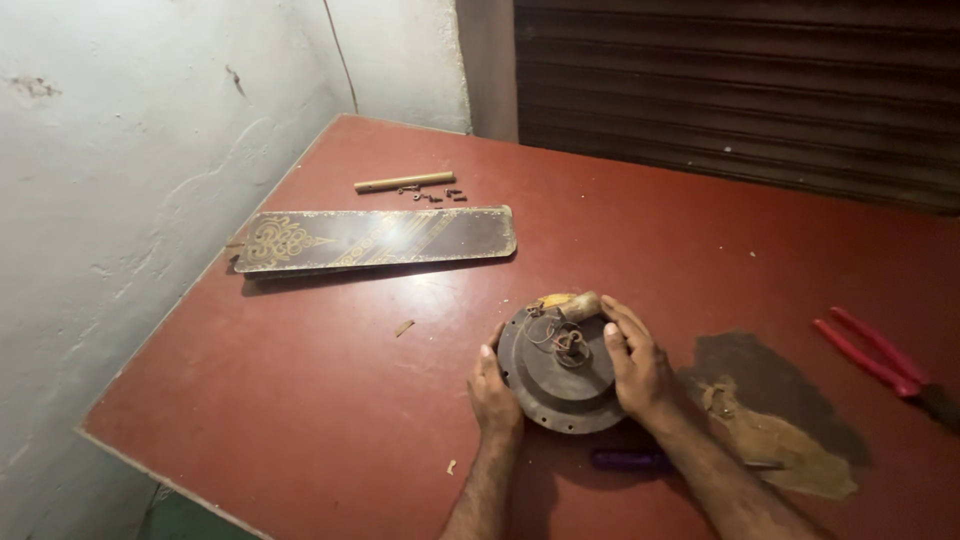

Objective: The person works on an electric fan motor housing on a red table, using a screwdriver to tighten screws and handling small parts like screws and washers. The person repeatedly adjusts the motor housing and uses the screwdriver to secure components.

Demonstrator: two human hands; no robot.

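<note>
Both hands are down on the round motor housing (562,372), a dark, dusty metal disc sitting flat on the red table (300,400), near the front edge and just ahead of the person. The left hand (492,388) cups the disc's left rim, fingers curled down over the edge, thumb on top; the right hand (636,365) lies over the right side, fingers spread and wrapped round the upper rim, close to a yellowish stub (567,303) sticking out at the far edge. So both hands are gripping the housing, one on each side. It looks like a solid cast piece, heavy for its size, stiff, not about to bend, and the grime probably gives decent friction. The thin wires (560,338) coiled at the hub look like the delicate part, so the stepped rim is the sensible hold, exactly where the palms are now. Beyond it, well apart, lies a long patterned fan blade (375,239), with a short pale rod (404,182) and small screws (432,194) near the far corner. Red-handled pliers (880,355) rest off to the right, and a purple handle (628,460) peeks out under the right wrist.
</note>
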